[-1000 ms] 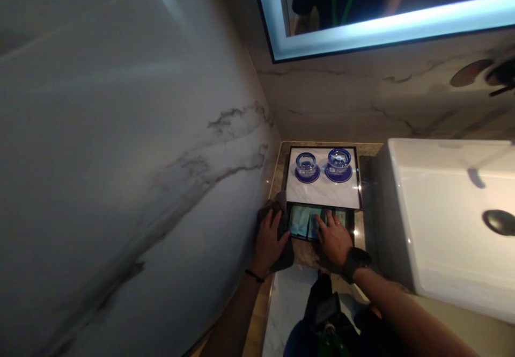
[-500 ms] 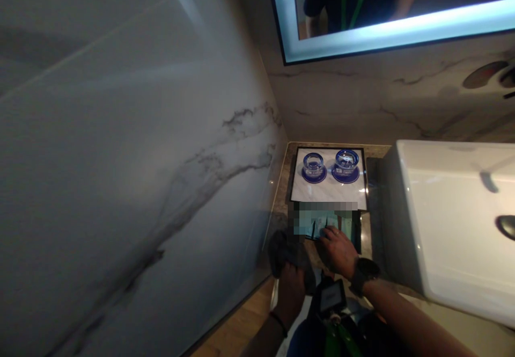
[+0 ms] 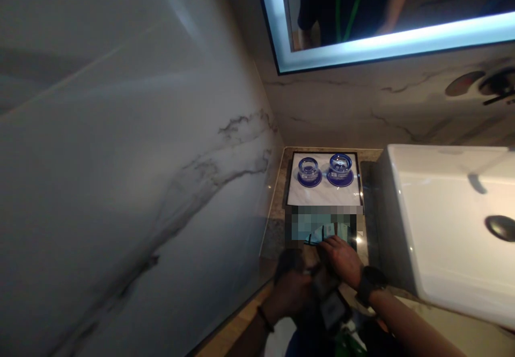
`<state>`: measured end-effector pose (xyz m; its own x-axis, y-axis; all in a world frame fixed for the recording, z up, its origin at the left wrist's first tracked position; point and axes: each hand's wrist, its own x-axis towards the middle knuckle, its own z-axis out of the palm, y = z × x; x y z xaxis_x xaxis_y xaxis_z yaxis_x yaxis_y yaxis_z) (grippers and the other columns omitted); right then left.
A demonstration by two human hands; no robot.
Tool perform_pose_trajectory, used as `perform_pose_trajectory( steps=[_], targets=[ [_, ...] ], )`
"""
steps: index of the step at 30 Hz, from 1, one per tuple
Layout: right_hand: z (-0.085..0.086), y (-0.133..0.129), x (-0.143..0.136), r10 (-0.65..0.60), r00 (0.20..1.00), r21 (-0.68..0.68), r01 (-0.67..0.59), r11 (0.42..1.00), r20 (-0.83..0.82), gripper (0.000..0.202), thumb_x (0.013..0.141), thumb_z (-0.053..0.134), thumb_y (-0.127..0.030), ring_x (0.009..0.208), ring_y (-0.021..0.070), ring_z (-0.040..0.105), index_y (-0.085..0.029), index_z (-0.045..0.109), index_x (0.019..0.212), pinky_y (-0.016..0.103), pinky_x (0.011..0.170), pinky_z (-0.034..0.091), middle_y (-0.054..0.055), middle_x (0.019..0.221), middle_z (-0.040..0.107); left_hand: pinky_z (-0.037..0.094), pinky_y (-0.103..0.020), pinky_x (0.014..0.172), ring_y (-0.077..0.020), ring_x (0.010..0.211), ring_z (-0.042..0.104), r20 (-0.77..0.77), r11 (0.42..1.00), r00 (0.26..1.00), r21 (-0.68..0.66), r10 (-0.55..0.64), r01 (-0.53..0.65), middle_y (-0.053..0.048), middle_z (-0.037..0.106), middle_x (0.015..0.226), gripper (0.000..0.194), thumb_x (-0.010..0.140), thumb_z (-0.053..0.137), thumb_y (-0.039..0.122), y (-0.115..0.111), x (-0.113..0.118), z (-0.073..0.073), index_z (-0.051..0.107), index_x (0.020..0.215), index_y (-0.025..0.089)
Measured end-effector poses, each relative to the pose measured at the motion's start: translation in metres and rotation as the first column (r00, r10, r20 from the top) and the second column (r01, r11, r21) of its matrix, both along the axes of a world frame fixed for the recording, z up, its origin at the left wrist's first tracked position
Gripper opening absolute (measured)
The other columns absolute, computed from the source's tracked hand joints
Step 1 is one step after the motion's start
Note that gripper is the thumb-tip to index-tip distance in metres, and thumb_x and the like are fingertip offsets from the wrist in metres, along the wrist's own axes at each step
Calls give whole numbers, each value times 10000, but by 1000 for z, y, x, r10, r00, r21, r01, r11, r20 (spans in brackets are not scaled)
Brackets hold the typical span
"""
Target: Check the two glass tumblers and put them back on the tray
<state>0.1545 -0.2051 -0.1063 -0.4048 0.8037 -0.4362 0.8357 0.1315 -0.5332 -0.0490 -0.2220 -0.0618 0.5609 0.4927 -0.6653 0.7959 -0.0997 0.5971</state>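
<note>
My right hand [image 3: 341, 260] lies flat, fingers spread, on the teal packets [image 3: 328, 232] in the black tray [image 3: 358, 227] at twelve o'clock, while my left hand [image 3: 290, 288] grips a dark cloth [image 3: 290, 260]; I judge wiping comes next.

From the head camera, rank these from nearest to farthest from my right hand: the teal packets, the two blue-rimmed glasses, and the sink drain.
From the right hand:
1. Teal packets, right at the fingertips, just beyond the hand.
2. Two blue-rimmed glasses, side by side farther back on the white tray; too close to rank against each other.
3. Sink drain, far right in the basin.
</note>
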Motion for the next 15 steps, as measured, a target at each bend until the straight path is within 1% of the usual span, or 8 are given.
perform_pose_trajectory(
  steps=[1, 3, 5, 6, 8, 11, 13, 15],
  targets=[
    [-2, -2, 1, -10, 1000, -3, 10, 1000, -13, 340, 870, 467, -89, 1090, 272, 509, -123, 615, 1174, 374, 977, 416, 117, 1132, 633, 493, -308, 838, -209, 921, 645, -67, 997, 996, 41, 62, -59, -89, 710, 976, 289, 819, 480, 99, 11, -24, 11, 693, 1000, 171],
    [-5, -7, 3, -31, 999, -10, 31, 999, -36, 364, 846, 491, -91, 1069, 263, 524, -121, 605, 1190, 361, 964, 425, 107, 1109, 644, 462, -346, 927, -222, 1021, 611, -219, 952, 944, 237, 247, -194, -116, 670, 1104, 415, 860, 384, 87, 38, -54, 28, 617, 1198, 155],
    [-8, -9, 3, -49, 998, -19, 48, 999, -51, 395, 824, 496, -78, 1054, 251, 542, -125, 599, 1202, 344, 945, 439, 97, 1085, 656, 453, -376, 939, -241, 1036, 583, -294, 879, 889, 430, 352, -206, -145, 634, 1113, 435, 899, 329, 103, 66, -59, 29, 570, 1260, 129],
    [-10, -10, 3, -53, 997, -23, 52, 998, -57, 406, 819, 495, -76, 1049, 248, 550, -129, 598, 1209, 338, 936, 446, 93, 1081, 661, 456, -378, 927, -246, 1029, 573, -302, 862, 889, 477, 345, -173, -153, 621, 1100, 422, 908, 320, 107, 77, -53, 23, 587, 1234, 123],
    [-12, -10, 3, -57, 997, -30, 55, 998, -60, 413, 822, 491, -83, 1033, 247, 569, -140, 599, 1217, 338, 922, 458, 87, 1079, 671, 458, -357, 916, -239, 1040, 557, -283, 866, 919, 489, 274, -108, -143, 597, 1116, 402, 904, 335, 95, 91, -34, 5, 622, 1179, 148],
    [-13, -11, 5, -55, 997, -40, 53, 998, -50, 434, 812, 490, -74, 1024, 250, 587, -145, 599, 1226, 344, 922, 464, 90, 1105, 675, 460, -333, 911, -226, 1077, 543, -235, 892, 949, 444, 210, -88, -118, 577, 1159, 437, 893, 366, 82, 90, -14, -24, 584, 1254, 196],
    [-13, -12, 5, -55, 998, -43, 53, 998, -43, 431, 817, 481, -74, 1023, 254, 592, -140, 601, 1226, 350, 928, 464, 99, 1104, 677, 472, -342, 894, -230, 1056, 556, -219, 899, 952, 426, 215, -105, -122, 584, 1132, 471, 889, 360, 74, 79, -15, -31, 546, 1306, 189],
    [-14, -13, 6, -54, 998, -44, 52, 998, -42, 415, 837, 464, -86, 1023, 254, 598, -140, 604, 1223, 353, 924, 470, 104, 1099, 679, 484, -323, 882, -207, 1004, 582, -200, 908, 954, 398, 225, -131, -108, 609, 1084, 469, 879, 353, 57, 67, -24, -29, 568, 1277, 181]
  ],
)
